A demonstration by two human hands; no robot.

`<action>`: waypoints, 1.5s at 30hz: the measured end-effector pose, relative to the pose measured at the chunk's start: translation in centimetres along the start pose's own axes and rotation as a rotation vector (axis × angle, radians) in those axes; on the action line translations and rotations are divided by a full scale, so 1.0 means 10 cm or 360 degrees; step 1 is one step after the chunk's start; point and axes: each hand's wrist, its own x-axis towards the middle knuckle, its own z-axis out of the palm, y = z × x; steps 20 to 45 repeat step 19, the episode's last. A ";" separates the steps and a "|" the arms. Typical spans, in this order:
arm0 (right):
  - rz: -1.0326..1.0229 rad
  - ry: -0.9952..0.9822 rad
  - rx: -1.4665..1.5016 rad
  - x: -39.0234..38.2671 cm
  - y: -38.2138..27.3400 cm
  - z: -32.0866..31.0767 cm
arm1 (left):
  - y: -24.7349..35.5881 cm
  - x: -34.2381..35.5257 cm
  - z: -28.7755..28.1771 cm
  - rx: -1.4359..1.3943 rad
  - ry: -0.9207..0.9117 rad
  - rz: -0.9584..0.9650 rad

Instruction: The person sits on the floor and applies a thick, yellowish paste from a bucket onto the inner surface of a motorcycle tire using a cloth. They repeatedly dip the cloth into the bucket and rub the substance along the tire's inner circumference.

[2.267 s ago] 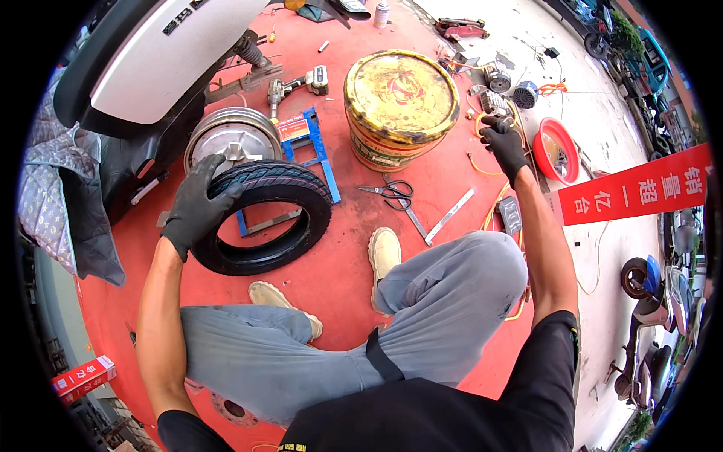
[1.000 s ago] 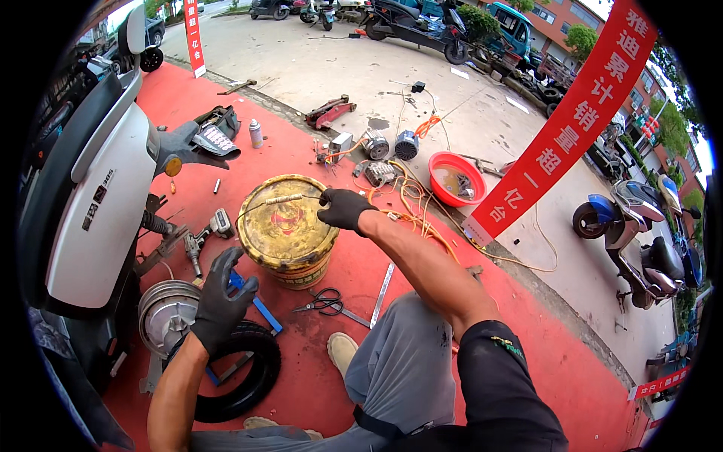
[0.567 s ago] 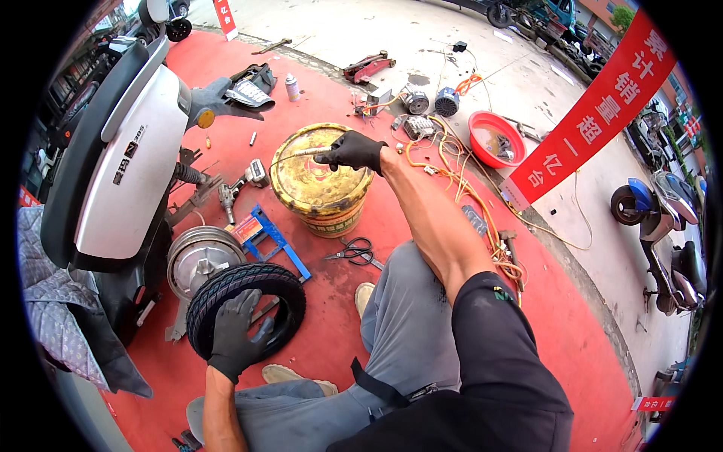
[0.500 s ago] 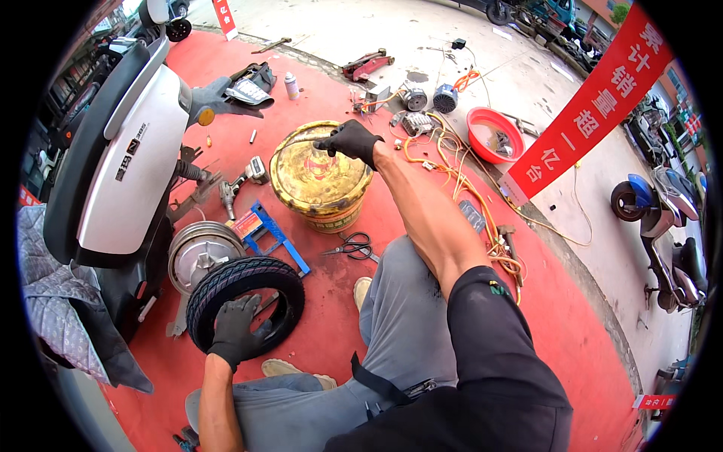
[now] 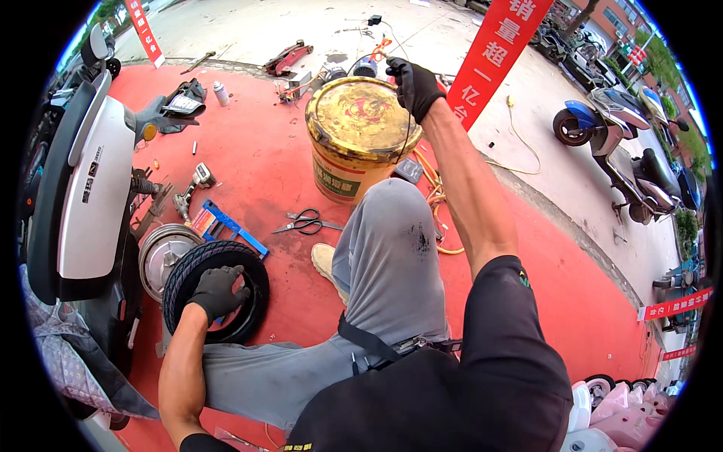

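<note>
My left hand [image 5: 218, 291], in a dark glove, curls over the side of a black tyre [image 5: 190, 275], its fingers reaching into the opening. The tyre leans beside a silver wheel hub [image 5: 160, 256]. Raised past the far right rim of a yellow bucket [image 5: 335, 162], my gloved right hand [image 5: 416, 89] has its fingers closed. A small tan tip shows at those fingers; what it belongs to is unclear. Below this hand a thin dark line runs down the bucket's side. Grease-like smears cover the yellow lid [image 5: 361, 113].
Scissors [image 5: 307, 221], a blue stand [image 5: 233, 230] and a power tool [image 5: 193, 188] lie on the red floor. A white scooter [image 5: 98, 188] stands at left. Orange hoses [image 5: 437, 196] lie behind my knee. A red banner [image 5: 493, 56] and another scooter [image 5: 617, 143] are at right.
The view has swung right. My right hand has gone from above the lid to beyond its right rim. Relative to the scissors, the bucket sits farther right. My left hand stays at the tyre.
</note>
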 end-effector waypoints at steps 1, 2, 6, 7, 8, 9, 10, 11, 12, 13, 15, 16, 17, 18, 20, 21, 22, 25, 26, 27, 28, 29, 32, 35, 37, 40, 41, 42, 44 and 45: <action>0.0325 0.0043 0.0575 -0.28 -0.20 -0.24 | -0.05 0.06 -0.01 -0.0039 0.0038 0.0029; 0.0325 0.0066 0.0469 -0.42 -0.26 -0.53 | -0.11 0.15 -0.01 -0.0076 0.0083 0.0077; 0.0391 0.0306 0.0585 -0.74 -0.29 -1.71 | -0.31 0.33 -0.11 -0.0140 0.0125 0.0203; 0.0446 0.0257 0.0694 -0.78 -0.23 -2.07 | -0.48 0.33 -0.08 -0.0258 0.0157 0.0231; 0.0452 0.0428 0.0601 -0.91 -0.25 -2.16 | -0.65 0.32 -0.09 -0.0371 0.0204 0.0238; 0.0469 0.0459 0.0634 -0.97 -0.23 -2.38 | -0.77 0.36 -0.08 -0.0857 0.0257 0.0139; 0.0447 0.0522 0.0646 -1.13 -0.25 -2.70 | -0.74 0.36 -0.05 -0.1367 0.0263 0.0045; 0.0465 0.0555 0.0631 -1.23 -0.26 -3.11 | -0.74 0.43 -0.11 -0.1352 0.0386 0.0035; 0.0508 0.0657 0.0720 -1.28 -0.19 -3.23 | -1.01 0.42 -0.18 -0.1269 0.0554 0.0043; 0.0482 0.0700 0.0779 -1.35 -0.20 -3.51 | -1.42 0.55 -0.10 -0.1268 0.0688 0.0103; 0.0515 0.1005 0.0576 -1.60 0.03 -3.98 | -1.56 0.70 -0.14 -0.1453 0.0620 -0.0050; 0.0549 0.1135 0.0579 -1.71 0.21 -4.14 | -1.67 0.73 -0.19 -0.1405 0.0574 -0.0132; 0.0590 0.1174 0.0610 -1.82 0.46 -4.35 | -1.81 0.73 -0.18 -0.1361 0.0531 -0.0176; 0.0618 0.1217 0.0640 -1.94 0.71 -4.59 | -1.97 0.76 -0.14 -0.1319 0.0497 -0.0209; 0.0621 0.1321 0.0612 -2.08 0.98 -4.77 | -2.16 0.82 -0.09 -0.1272 0.0481 -0.0235; 0.0621 0.1321 0.0612 -2.08 0.98 -4.77 | -2.16 0.82 -0.09 -0.1272 0.0481 -0.0235; 0.0621 0.1321 0.0612 -2.08 0.98 -4.77 | -2.16 0.82 -0.09 -0.1272 0.0481 -0.0235; 0.0621 0.1321 0.0612 -2.08 0.98 -4.77 | -2.16 0.82 -0.09 -0.1272 0.0481 -0.0235; 0.0621 0.1321 0.0612 -2.08 0.98 -4.77 | -2.16 0.82 -0.09 -0.1272 0.0481 -0.0235; 0.0621 0.1321 0.0612 -2.08 0.98 -4.77 | -2.16 0.82 -0.09 -0.1272 0.0481 -0.0235; 0.0621 0.1321 0.0612 -2.08 0.98 -4.77 | -2.16 0.82 -0.09 -0.1272 0.0481 -0.0235; 0.0621 0.1321 0.0612 -2.08 0.98 -4.77 | -2.16 0.82 -0.09 -0.1272 0.0481 -0.0235; 0.0621 0.1321 0.0612 -2.08 0.98 -4.77 | -2.16 0.82 -0.09 -0.1272 0.0481 -0.0235; 0.0621 0.1321 0.0612 -2.08 0.98 -4.77 | -2.16 0.82 -0.09 -0.1272 0.0481 -0.0235; 0.0621 0.1321 0.0612 -2.08 0.98 -4.77 | -2.16 0.82 -0.09 -0.1272 0.0481 -0.0235; 0.0621 0.1321 0.0612 -2.08 0.98 -4.77 | -2.16 0.82 -0.09 -0.1272 0.0481 -0.0235; 0.0621 0.1321 0.0612 -2.08 0.98 -4.77 | -2.16 0.82 -0.09 -0.1272 0.0481 -0.0235; 0.0621 0.1321 0.0612 -2.08 0.98 -4.77 | -2.16 0.82 -0.09 -0.1272 0.0481 -0.0235; 0.0621 0.1321 0.0612 -2.08 0.98 -4.77 | -2.16 0.82 -0.09 -0.1272 0.0481 -0.0235; 0.0621 0.1321 0.0612 -2.08 0.98 -4.77 | -2.16 0.82 -0.09 -0.1272 0.0481 -0.0235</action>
